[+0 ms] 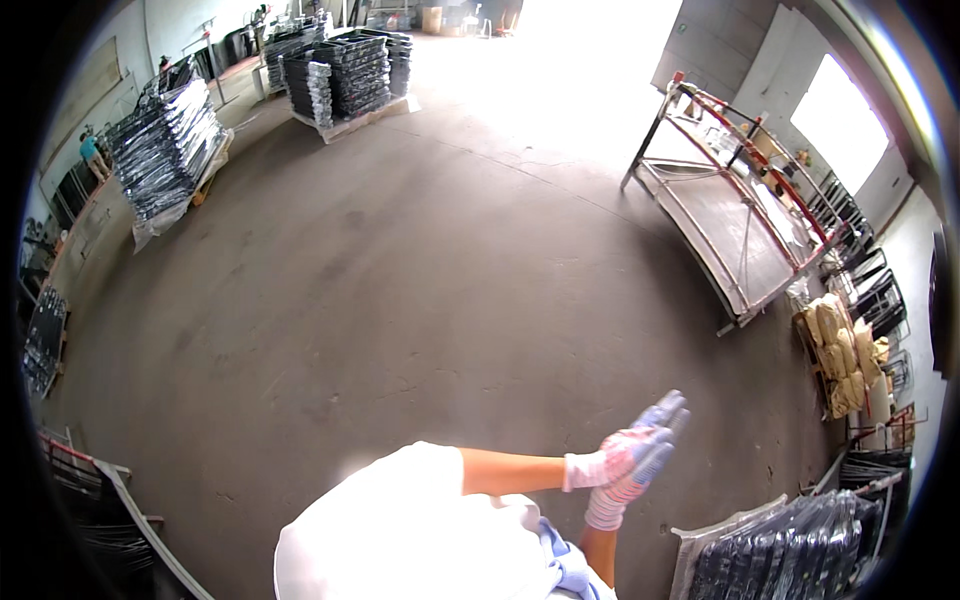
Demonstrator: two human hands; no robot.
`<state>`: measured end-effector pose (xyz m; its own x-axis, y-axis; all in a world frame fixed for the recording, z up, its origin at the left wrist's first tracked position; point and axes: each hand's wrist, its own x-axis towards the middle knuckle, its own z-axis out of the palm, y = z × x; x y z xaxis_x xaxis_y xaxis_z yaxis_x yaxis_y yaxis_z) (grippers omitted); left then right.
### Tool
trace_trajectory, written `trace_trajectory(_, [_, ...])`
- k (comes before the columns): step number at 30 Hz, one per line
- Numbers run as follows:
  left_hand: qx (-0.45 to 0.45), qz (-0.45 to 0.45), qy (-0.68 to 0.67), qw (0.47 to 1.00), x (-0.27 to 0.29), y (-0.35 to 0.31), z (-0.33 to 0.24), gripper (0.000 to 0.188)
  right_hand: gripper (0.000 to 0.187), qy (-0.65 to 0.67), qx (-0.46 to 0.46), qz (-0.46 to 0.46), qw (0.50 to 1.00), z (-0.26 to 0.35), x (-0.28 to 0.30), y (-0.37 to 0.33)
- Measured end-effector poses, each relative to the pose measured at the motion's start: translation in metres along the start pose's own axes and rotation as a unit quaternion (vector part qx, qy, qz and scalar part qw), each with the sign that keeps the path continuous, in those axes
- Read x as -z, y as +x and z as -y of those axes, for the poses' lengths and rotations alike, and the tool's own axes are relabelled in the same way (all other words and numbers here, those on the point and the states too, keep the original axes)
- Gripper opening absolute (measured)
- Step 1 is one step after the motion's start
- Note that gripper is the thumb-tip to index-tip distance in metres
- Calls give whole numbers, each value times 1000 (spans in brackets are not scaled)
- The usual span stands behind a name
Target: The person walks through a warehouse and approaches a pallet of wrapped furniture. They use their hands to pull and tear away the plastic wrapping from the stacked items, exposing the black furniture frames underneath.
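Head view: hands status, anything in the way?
Left hand and right hand gloved, together, fingers extended; no held object visible. Wrapped stack nearest, lower right, apart from them. Metal rack farther off.

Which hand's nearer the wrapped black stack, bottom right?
Right. In the picture, the right hand is up-left of the stack; the left hand is just above that hand, farther off.
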<state>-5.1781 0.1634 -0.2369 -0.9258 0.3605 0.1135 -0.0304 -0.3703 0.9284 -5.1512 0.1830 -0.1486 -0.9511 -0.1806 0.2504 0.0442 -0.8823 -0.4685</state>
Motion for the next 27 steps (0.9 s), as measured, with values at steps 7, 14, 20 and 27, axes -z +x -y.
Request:
trace_trajectory(7, [-93,-60,389,914,-15,111,-47,32,60,-397,218,-108,885,43,44,130])
trace_trajectory(14, [-92,189,311,927,147,268,-11,40,68,-520,193,-180,812,60,145,287])
trace_trajectory(20, [-57,-63,154,984,331,289,-72,45,48,-452,6,-135,882,37,164,481])
trace_trajectory(27, [105,-499,245,825,452,204,-93,41,33,-440,-197,120,868,-98,150,609])
